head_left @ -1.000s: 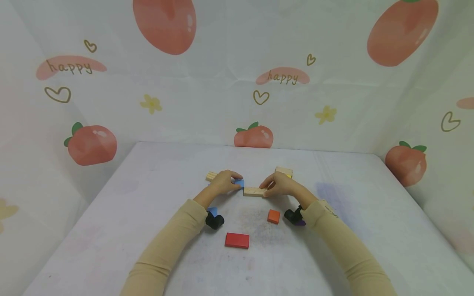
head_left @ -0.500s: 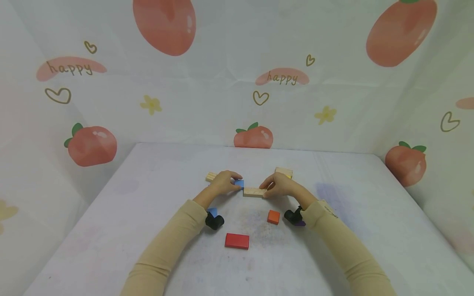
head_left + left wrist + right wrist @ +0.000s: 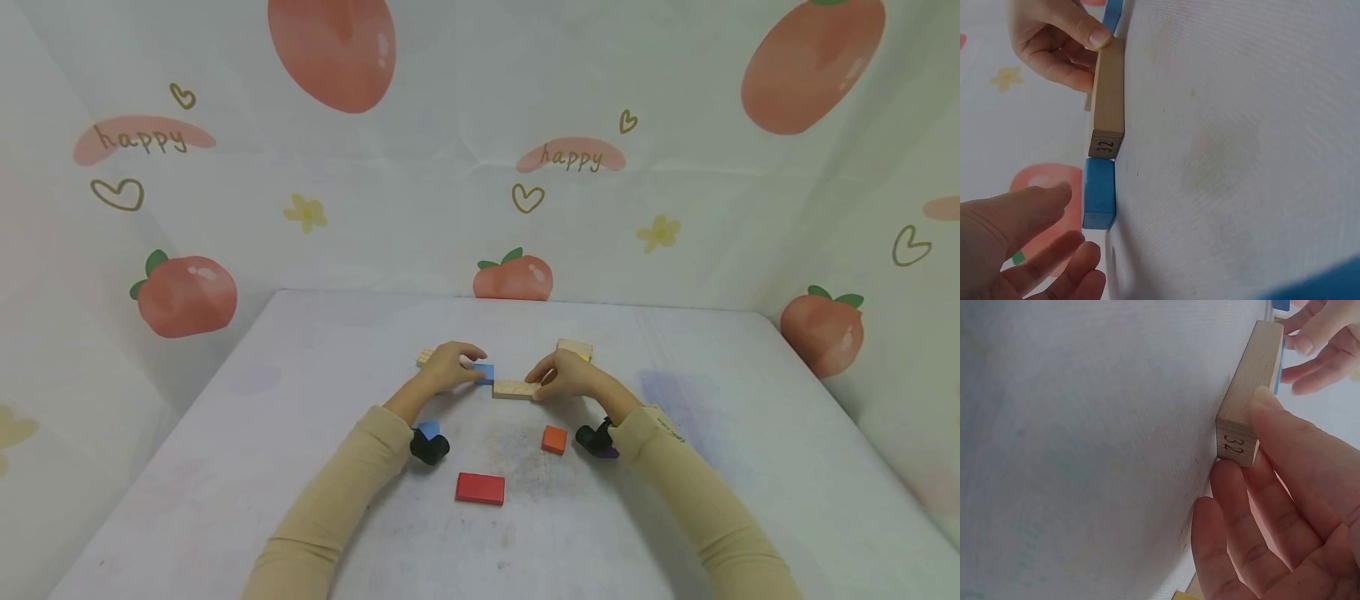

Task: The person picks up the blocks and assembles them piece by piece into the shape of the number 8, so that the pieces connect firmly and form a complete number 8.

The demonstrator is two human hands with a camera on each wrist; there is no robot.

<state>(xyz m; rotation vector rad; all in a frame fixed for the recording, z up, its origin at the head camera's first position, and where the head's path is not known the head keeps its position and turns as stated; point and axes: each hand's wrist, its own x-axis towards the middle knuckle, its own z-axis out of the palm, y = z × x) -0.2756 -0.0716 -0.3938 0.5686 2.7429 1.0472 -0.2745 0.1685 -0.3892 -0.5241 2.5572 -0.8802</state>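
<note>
A plain wooden block marked 32 lies flat on the table. My right hand holds its right end, the thumb on one long side and fingertips by the numbered end. At the wooden block's left end sits a small blue block, its corner close against it. My left hand is beside the blue block, thumb and fingers spread apart with a gap to it in the left wrist view. Part of the blue block is hidden by this hand in the head view.
Nearer lie a red block and an orange block. Another blue block is by the left wrist, a purple piece under the right. Behind the hands are ribbed wood and a pale block over yellow.
My left hand has let go of the small blue block and drawn slightly left, its fingers spreading. My right hand and the wooden block have stayed in place.
</note>
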